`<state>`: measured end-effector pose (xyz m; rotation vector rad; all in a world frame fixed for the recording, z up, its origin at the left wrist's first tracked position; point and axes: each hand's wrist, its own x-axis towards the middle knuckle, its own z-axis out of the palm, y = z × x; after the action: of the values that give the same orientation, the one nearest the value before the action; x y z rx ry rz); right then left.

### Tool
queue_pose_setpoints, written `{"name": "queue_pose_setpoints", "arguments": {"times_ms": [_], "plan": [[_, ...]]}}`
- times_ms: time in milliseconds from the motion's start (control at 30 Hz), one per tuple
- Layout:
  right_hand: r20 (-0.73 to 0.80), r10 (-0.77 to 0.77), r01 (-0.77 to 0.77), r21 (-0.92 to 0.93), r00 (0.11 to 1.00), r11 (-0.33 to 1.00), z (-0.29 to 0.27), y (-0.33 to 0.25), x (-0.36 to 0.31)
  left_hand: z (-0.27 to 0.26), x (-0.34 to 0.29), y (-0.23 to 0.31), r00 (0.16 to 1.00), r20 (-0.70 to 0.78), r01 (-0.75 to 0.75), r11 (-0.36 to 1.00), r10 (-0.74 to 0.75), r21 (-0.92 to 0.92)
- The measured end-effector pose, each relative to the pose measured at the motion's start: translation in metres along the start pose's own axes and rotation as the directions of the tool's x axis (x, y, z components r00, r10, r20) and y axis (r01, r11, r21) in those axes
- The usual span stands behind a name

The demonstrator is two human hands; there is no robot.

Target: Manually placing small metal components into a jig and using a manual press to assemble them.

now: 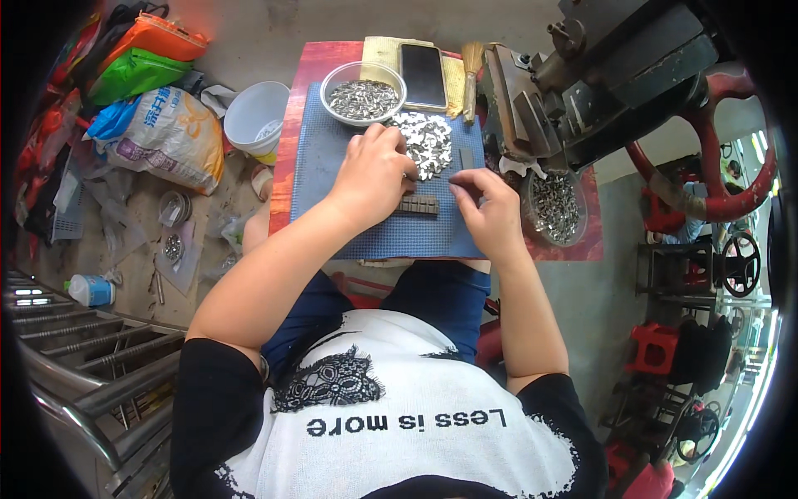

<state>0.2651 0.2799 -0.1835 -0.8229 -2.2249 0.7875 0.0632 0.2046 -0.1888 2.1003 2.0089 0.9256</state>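
Observation:
My left hand (pixel 376 170) is curled over the blue ribbed mat (pixel 320 179), its fingertips pointing down at the left end of a dark, notched metal block (pixel 418 205). Whatever those fingers pinch is hidden beneath them. To the right of the block, my right hand (pixel 489 206) has thumb and forefinger drawn close together. Anything between these tips is too small to make out. Just beyond both hands lies a loose pile of small, flat silver pieces (pixel 426 141). A clear round bowl (pixel 363 98) behind it holds many small metal parts.
A phone (pixel 422 75) lies on a yellow cloth at the back, beside a straw brush (pixel 470 79). A hand-wheel press (pixel 582 91) stands close on the right, with a tub of metal parts (pixel 554 208) below. A white bucket (pixel 256 116) and sacks (pixel 170 137) stand left.

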Motion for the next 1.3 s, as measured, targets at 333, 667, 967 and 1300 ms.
{"name": "queue_pose_setpoints", "arguments": {"times_ms": [333,667,967,1300], "plan": [[0.112,-0.029,0.013,0.136,0.993,0.991,0.014,-0.004,-0.009,0.004,0.004,0.001,0.995,-0.036,-0.090,0.995,0.091,0.044],[0.212,-0.006,-0.001,0.033,0.977,0.999,0.004,0.000,-0.006,-0.026,-0.028,-0.021,0.977,-0.078,0.163,0.932,-0.198,-0.325],[0.148,0.086,-0.101,0.093,0.985,0.991,0.009,0.004,0.014,-0.015,-0.039,-0.037,0.990,-0.057,0.122,0.988,-0.128,-0.091],[0.089,-0.121,0.136,-0.185,0.989,0.973,0.021,0.010,0.021,-0.017,-0.037,-0.036,0.982,-0.032,0.185,0.978,-0.189,-0.099]]}}
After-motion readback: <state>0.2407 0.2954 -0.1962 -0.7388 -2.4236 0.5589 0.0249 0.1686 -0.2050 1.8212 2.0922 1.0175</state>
